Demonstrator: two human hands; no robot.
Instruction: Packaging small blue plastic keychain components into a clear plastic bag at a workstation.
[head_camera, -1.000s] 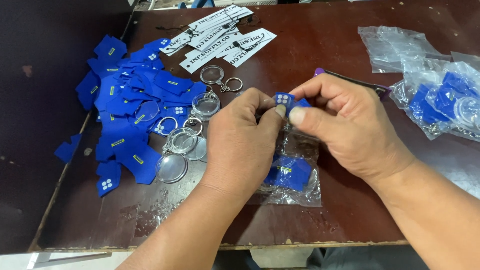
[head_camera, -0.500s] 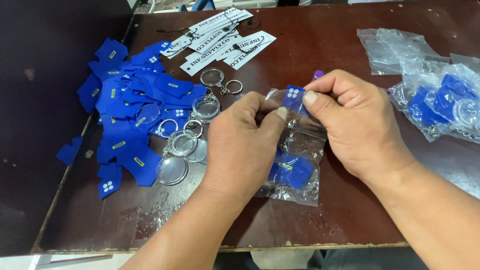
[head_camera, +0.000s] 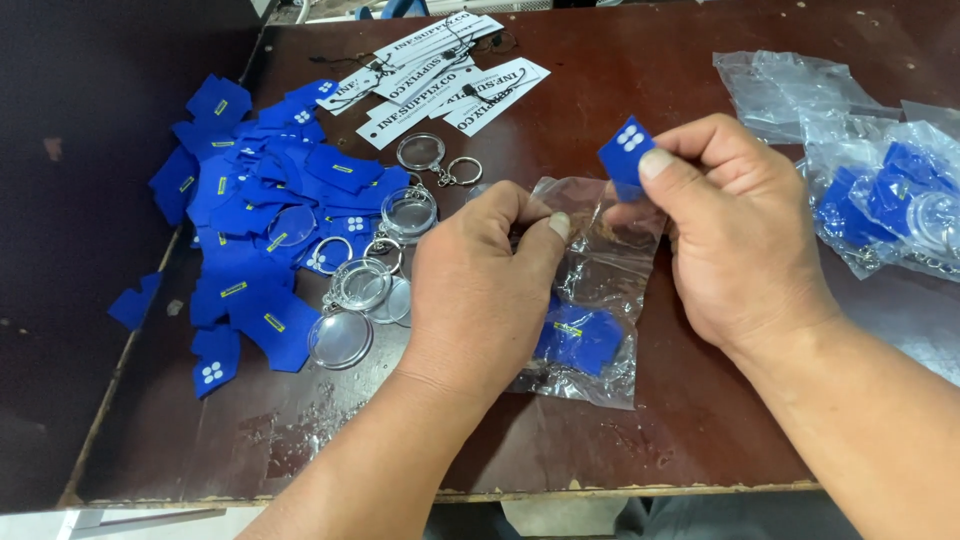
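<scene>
right hand (head_camera: 730, 230) fingers clamped on light, flexible blue tag (head_camera: 626, 152); best gripped by its edge. left hand (head_camera: 480, 285) fingers pinched on thin, slippery clear plastic bag (head_camera: 600, 270) mouth.

A small matt blue fabric-like tag (head_camera: 626, 150) is pinched above a clear, crinkled glossy plastic bag (head_camera: 600, 270). The dark reddish-brown wooden tabletop (head_camera: 620, 90) is seen to be worn and scuffed, with a chipped front edge. Round transparent plastic keyring discs (head_camera: 340, 338) with shiny metal rings (head_camera: 463, 170) are shown glossy, and the white paper labels (head_camera: 495, 92) look flat and matt.
</scene>
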